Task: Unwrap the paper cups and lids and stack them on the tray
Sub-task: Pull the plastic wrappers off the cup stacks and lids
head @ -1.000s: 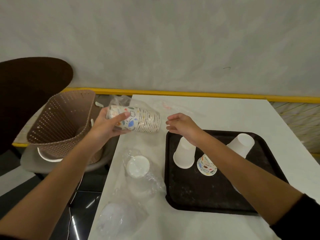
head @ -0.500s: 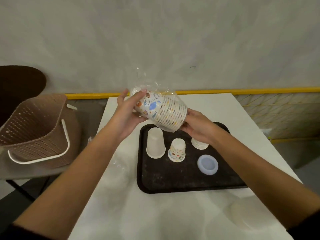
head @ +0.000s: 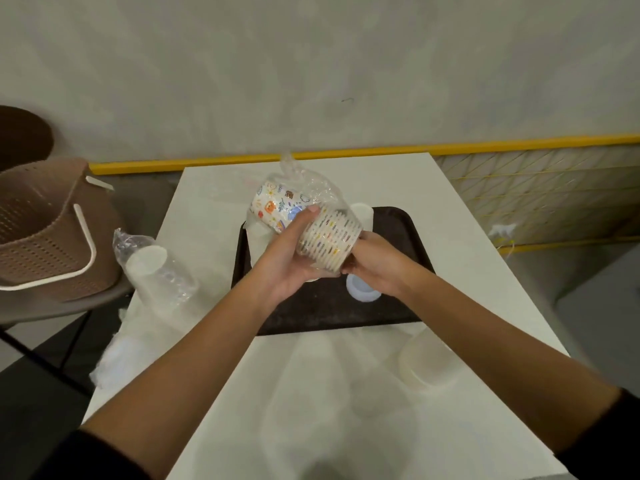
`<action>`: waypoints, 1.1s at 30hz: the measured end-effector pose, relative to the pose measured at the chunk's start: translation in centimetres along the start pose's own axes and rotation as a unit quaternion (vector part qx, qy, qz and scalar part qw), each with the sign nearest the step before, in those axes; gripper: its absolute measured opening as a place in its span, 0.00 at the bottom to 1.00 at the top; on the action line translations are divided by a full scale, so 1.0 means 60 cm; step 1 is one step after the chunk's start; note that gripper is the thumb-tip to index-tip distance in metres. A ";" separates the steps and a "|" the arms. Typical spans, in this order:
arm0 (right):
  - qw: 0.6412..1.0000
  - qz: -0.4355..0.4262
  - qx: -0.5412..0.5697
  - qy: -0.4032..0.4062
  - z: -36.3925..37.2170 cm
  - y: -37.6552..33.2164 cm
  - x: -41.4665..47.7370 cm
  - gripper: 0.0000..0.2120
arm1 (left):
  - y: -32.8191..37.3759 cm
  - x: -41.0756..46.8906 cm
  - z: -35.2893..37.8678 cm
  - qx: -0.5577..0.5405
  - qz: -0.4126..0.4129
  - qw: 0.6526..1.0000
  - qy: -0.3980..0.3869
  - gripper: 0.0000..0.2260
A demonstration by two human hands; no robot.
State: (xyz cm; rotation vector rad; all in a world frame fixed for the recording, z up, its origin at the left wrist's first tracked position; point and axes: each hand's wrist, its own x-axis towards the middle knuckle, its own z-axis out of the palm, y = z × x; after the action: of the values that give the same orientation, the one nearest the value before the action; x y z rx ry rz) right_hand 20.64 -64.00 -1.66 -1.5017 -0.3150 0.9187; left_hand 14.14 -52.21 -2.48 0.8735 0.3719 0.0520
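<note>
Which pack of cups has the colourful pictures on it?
The printed pack that the left hand and right hand hold above the tray; the other pack, lying left on the table, is plain white.

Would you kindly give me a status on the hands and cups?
Left hand grips wrapped cup stack above tray. Right hand holds its rim end. Wrapper still on. Loose cup on tray.

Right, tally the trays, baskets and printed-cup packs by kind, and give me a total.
Black tray: 1
Brown basket: 1
Printed-cup pack, in plastic, held by left hand and right hand: 1
Total: 3
</note>
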 end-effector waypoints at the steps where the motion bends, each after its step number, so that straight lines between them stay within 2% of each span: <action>1: 1.000 0.002 -0.005 0.016 -0.001 0.006 -0.004 0.15 | -0.012 -0.005 0.003 -0.001 0.006 1.000 -0.002 0.18; 3: 0.998 0.002 -0.038 0.040 -0.004 0.015 -0.014 0.15 | -0.034 -0.015 0.007 -0.021 0.018 1.000 0.000 0.13; 8: 0.995 0.010 -0.094 0.012 -0.025 0.024 -0.045 0.11 | -0.067 -0.034 -0.012 -0.062 0.003 0.996 0.063 0.19; 11: 0.992 0.008 -0.122 0.015 -0.043 0.024 -0.053 0.08 | -0.072 -0.045 -0.026 -0.055 0.016 0.994 0.095 0.14; 14: 0.984 -0.015 -0.175 0.001 -0.065 0.028 -0.058 0.03 | -0.069 -0.056 -0.038 -0.068 0.035 0.989 0.123 0.14; 22: 0.958 -0.102 -0.264 0.037 -0.115 0.029 -0.056 0.09 | -0.049 -0.084 -0.072 -0.094 0.086 0.979 0.158 0.11; 24: 0.940 -0.123 -0.312 0.065 -0.118 0.028 -0.049 0.09 | -0.040 -0.088 -0.073 -0.092 0.101 0.976 0.170 0.11; 26: 0.912 -0.177 -0.342 0.141 -0.111 0.033 -0.047 0.09 | -0.029 -0.088 -0.074 -0.094 0.120 0.972 0.179 0.12; 28: 0.850 -0.321 -0.352 0.225 -0.087 0.038 -0.059 0.09 | -0.017 -0.089 -0.072 -0.101 0.138 0.968 0.181 0.13; 30: 0.782 -0.454 -0.368 0.215 -0.054 0.047 -0.076 0.10 | -0.011 -0.087 -0.069 -0.106 0.145 0.968 0.178 0.12; 31: 0.763 -0.483 -0.387 0.187 -0.039 0.055 -0.079 0.12 | -0.011 -0.086 -0.067 -0.107 0.146 0.968 0.175 0.12; 32: 0.766 -0.474 -0.402 0.165 -0.024 0.060 -0.079 0.13 | -0.011 -0.083 -0.065 -0.106 0.145 0.969 0.171 0.11; 33: 0.798 -0.426 -0.401 0.145 -0.013 0.063 -0.075 0.15 | -0.011 -0.081 -0.062 -0.105 0.143 0.970 0.168 0.10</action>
State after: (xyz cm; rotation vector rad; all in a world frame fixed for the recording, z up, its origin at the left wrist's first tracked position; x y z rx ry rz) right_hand 17.05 -68.30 -3.66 -1.9318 -1.1435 -0.2424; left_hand 8.26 -50.83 -3.74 0.7017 0.5446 0.5028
